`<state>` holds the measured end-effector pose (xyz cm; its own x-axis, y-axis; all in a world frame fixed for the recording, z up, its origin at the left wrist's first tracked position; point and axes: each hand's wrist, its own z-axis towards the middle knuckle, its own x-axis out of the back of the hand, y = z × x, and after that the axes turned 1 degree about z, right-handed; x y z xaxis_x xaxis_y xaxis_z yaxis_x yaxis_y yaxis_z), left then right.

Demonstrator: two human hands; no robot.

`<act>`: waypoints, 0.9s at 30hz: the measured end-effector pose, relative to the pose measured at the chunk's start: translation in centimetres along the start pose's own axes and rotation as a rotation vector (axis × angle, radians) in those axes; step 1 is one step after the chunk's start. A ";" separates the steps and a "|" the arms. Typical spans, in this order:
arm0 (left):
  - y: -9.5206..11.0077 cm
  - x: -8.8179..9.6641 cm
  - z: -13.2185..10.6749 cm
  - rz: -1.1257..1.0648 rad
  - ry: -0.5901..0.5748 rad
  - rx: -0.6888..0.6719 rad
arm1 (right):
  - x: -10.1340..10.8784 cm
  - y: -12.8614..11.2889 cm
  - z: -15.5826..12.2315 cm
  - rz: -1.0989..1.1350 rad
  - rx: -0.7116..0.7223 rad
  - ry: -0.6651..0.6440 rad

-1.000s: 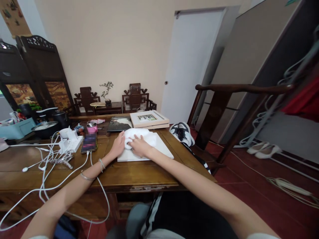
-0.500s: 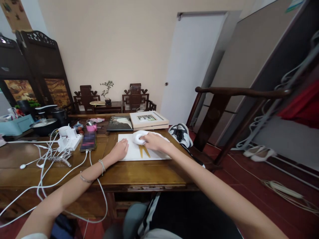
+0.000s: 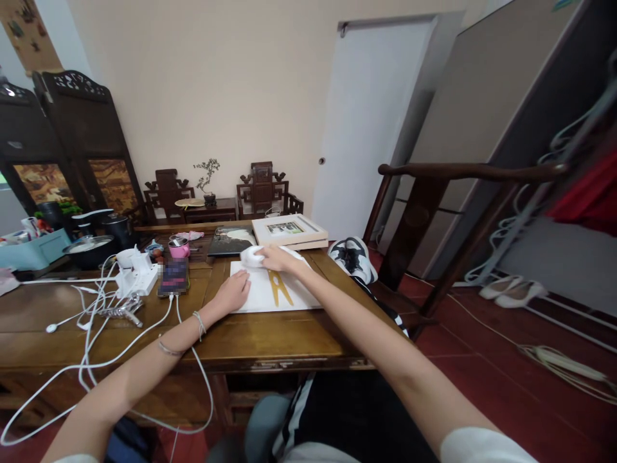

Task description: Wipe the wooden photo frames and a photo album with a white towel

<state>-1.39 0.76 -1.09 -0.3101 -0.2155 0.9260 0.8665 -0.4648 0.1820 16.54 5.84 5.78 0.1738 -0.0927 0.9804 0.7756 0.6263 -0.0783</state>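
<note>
On the wooden table (image 3: 212,341) lies a flat white board (image 3: 306,297) bearing a gold, A-like figure (image 3: 282,292). My left hand (image 3: 234,290) rests on the board's left edge, its fingers laid flat and holding nothing. A bunched white cloth (image 3: 249,258) is in the closed fingers of my right hand (image 3: 277,258), over the upper left part of the board. My right hand and forearm hide part of the board's top and right side.
Behind the board are a dark picture (image 3: 231,241) and a light-framed picture (image 3: 308,239). To the left lie a phone (image 3: 173,278), a power strip (image 3: 137,275) and tangled white cables. Sneakers (image 3: 354,257) stand at the right, beside a wooden chair (image 3: 414,212).
My right hand has moved left and slightly away from me with the cloth, showing more of the gold figure. My left hand stays on the board's edge. The view has shifted slightly.
</note>
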 end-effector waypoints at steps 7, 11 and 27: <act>-0.4 -0.7 0.1 0.022 -0.007 0.031 | -0.2 5.5 -9.5 0.002 -0.070 0.027; -0.4 -1.0 0.3 -0.004 -0.055 0.076 | 0.2 3.3 -16.2 0.050 0.044 0.042; -1.1 -1.1 0.7 -0.042 -0.133 0.107 | -1.6 6.8 -5.6 0.060 -0.035 0.080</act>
<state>-1.71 2.16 -2.11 -0.2989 -0.0793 0.9510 0.8927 -0.3755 0.2492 24.92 5.86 2.62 0.2671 -0.1179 0.9564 0.7832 0.6049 -0.1442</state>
